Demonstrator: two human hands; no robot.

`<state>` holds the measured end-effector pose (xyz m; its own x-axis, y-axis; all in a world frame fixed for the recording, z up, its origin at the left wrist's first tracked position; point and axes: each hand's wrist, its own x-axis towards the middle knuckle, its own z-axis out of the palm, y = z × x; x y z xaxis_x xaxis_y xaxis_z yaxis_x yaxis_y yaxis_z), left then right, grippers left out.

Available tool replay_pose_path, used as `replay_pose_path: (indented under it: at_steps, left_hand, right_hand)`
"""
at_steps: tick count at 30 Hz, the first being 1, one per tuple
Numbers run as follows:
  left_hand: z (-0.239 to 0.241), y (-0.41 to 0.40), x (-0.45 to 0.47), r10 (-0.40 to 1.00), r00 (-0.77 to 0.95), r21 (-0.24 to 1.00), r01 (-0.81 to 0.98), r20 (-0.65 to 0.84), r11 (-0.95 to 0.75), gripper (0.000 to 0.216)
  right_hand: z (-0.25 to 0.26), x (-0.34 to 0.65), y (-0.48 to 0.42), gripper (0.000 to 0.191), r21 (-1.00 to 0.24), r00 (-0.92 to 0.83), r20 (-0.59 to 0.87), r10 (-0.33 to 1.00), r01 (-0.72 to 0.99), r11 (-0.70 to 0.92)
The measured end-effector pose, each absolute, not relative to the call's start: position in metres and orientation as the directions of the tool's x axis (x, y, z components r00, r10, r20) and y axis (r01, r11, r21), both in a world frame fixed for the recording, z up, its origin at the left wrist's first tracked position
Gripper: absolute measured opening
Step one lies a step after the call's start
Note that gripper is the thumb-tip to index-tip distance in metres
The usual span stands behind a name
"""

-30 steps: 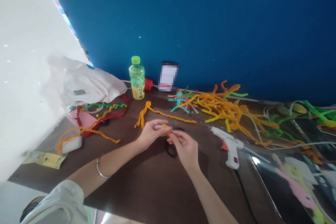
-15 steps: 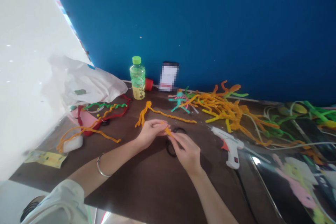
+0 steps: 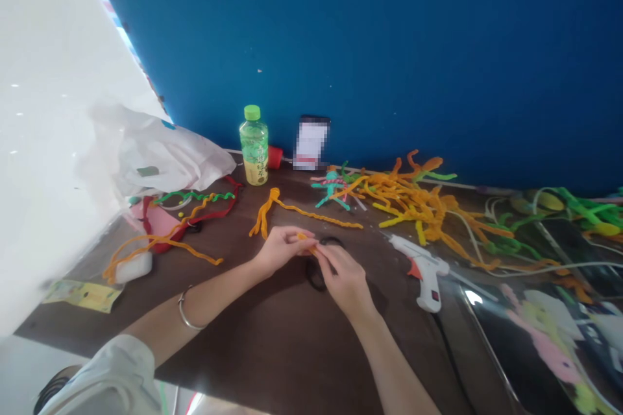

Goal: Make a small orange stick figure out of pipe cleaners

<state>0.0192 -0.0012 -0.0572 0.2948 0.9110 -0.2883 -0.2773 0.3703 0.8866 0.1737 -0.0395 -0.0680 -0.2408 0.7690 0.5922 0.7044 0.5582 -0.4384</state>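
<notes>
Between my two hands is a short orange pipe cleaner (image 3: pixel 302 236), mostly covered by fingers. My left hand (image 3: pixel 281 249) pinches one end of it, and my right hand (image 3: pixel 344 275) closes on the other, the fingertips almost meeting. Beneath them lie black-handled scissors (image 3: pixel 316 274), partly hidden by my right hand. Just beyond my left hand rests a bundle of orange pipe cleaners (image 3: pixel 273 198) with one long twisted strand stretching right. A small turquoise and pink pipe-cleaner figure (image 3: pixel 332 185) lies farther back.
Right of my hands sits a white glue gun (image 3: pixel 422 266) with a black cord. Behind it spreads a pile of orange pipe cleaners (image 3: pixel 428 204). A green-capped bottle (image 3: pixel 254 154) and a phone (image 3: pixel 311 142) stand by the blue wall. A white plastic bag (image 3: pixel 180 155) is at left.
My hands have drawn slightly closer together, and less of the orange pipe cleaner shows between the fingers. The things on the table stay in place.
</notes>
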Motion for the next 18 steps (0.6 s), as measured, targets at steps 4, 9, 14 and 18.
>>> replay_pose_path:
  at_steps: [4, 9, 14, 18]
  left_hand:
    - [-0.057, -0.002, 0.02, 0.914, 0.298, 0.893, -0.273, -0.276, 0.358, 0.036]
    - [-0.057, -0.004, 0.021, 0.92, 0.297, 0.903, -0.266, -0.257, 0.338, 0.038]
    - [-0.057, -0.006, 0.023, 0.922, 0.286, 0.893, -0.291, -0.261, 0.343, 0.036]
    - [-0.059, -0.007, 0.024, 0.92, 0.29, 0.873, -0.334, -0.265, 0.357, 0.034]
  right_hand:
    - [-0.07, 0.178, -0.039, 0.022, -0.292, -0.349, 0.574, 0.74, 0.757, 0.584]
    - [-0.064, 0.174, -0.04, 0.014, -0.199, -0.347, 0.604, 0.718, 0.806, 0.557]
    - [-0.066, 0.168, -0.04, 0.014, -0.199, -0.297, 0.639, 0.71, 0.827, 0.525]
    - [-0.069, 0.164, -0.041, 0.012, -0.302, -0.199, 0.656, 0.728, 0.815, 0.495]
